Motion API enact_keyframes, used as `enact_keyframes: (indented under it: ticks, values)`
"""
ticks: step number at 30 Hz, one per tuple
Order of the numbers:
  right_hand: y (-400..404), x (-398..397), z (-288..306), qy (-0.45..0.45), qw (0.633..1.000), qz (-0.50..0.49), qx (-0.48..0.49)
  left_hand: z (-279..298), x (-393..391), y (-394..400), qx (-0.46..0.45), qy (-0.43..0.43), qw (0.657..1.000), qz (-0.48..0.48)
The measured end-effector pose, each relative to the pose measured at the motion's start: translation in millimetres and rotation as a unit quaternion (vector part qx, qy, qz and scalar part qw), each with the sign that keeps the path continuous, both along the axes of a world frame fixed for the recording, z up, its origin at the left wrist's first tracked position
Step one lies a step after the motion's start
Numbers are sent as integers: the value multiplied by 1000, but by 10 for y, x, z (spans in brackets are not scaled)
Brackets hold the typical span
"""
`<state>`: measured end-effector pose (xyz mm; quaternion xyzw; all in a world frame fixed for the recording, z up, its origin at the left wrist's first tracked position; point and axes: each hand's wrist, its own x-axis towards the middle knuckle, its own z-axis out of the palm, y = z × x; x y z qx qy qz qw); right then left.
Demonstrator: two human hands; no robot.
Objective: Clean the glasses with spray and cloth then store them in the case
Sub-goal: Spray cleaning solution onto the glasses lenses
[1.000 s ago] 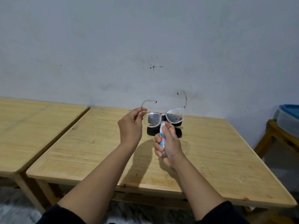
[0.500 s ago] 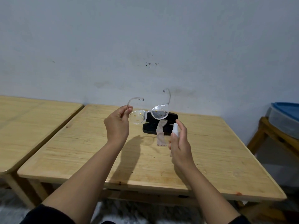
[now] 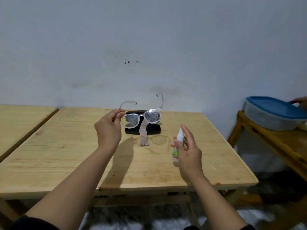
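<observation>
My left hand [image 3: 108, 130] pinches one temple of the clear-framed glasses [image 3: 142, 117] and holds them in the air above the table, temples unfolded, lenses spotted with dirt. My right hand [image 3: 186, 150] holds a small white spray bottle [image 3: 177, 143] upright near the table's right side, thumb and fingers round it, index finger raised by the nozzle. Behind the glasses a black case [image 3: 154, 130] lies on the wooden table [image 3: 66, 155]. A beige cloth [image 3: 144, 136] drapes from the case down onto the tabletop.
A second wooden table [image 3: 20, 120] stands close on the left. On the right a wooden bench [image 3: 274, 146] carries a plastic box with a blue lid [image 3: 272, 112], and another person's hand [image 3: 300, 102] touches that lid. A grey wall rises behind.
My right hand has drawn the spray bottle away from the lenses, to the right and lower. The glasses stay held up in my left hand. The view has shifted left.
</observation>
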<state>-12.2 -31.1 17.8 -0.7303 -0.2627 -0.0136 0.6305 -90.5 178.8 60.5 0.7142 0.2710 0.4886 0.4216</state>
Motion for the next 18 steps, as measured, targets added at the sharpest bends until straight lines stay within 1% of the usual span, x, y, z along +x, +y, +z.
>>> enact_keyframes:
  ticks: [9,13,18]
  values:
    - [-335,95,-14,12,999,-43,-5,-7,165,-225,17,15,1000,-20]
    - [-433,134,-41,-4,998,-63,-4,0,198,-334,21,14,999,-28]
    - [-613,256,-31,-33,991,-129,1,-37,234,-392,20,17,999,-40]
